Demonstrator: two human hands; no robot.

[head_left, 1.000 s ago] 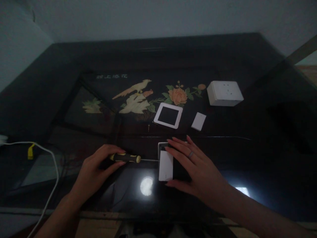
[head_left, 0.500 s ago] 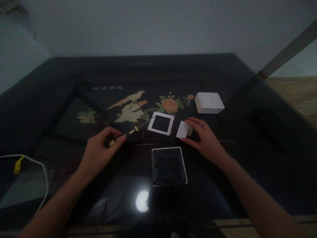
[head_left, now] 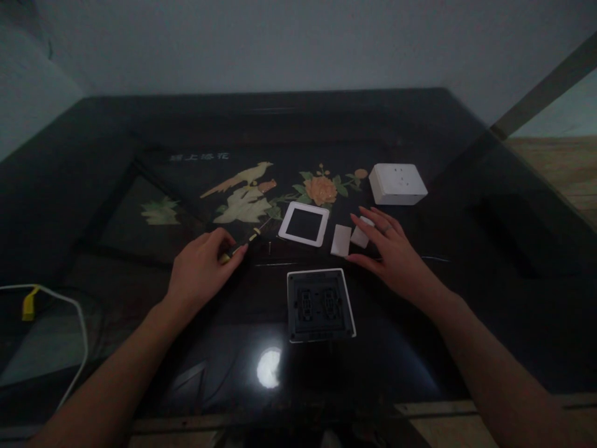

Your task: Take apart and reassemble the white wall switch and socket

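My left hand point(head_left: 205, 262) is closed round the black-and-yellow handle of a screwdriver point(head_left: 254, 234), whose thin shaft points up and to the right. My right hand point(head_left: 385, 246) has its fingers spread over two small white switch rocker plates. The left rocker plate point(head_left: 341, 240) lies flat by my thumb tip, and the right rocker plate point(head_left: 360, 236) is partly under my fingers. Between the hands sits a white square frame point(head_left: 321, 239) with an open middle. Closer to me is a square switch body point(head_left: 321, 333), its dark inner face with two mechanisms showing.
A white socket box point(head_left: 398, 185) stands at the back right of the dark glossy table point(head_left: 224, 379). A small screw point(head_left: 269, 247) is near the screwdriver. At the left runs a white cable point(head_left: 84, 333) with a yellow tag point(head_left: 28, 305).
The two rocker plates, held together at my right fingers before, now lie side by side on the table, and those fingers have spread. The screwdriver's tip has drawn back from the white frame.
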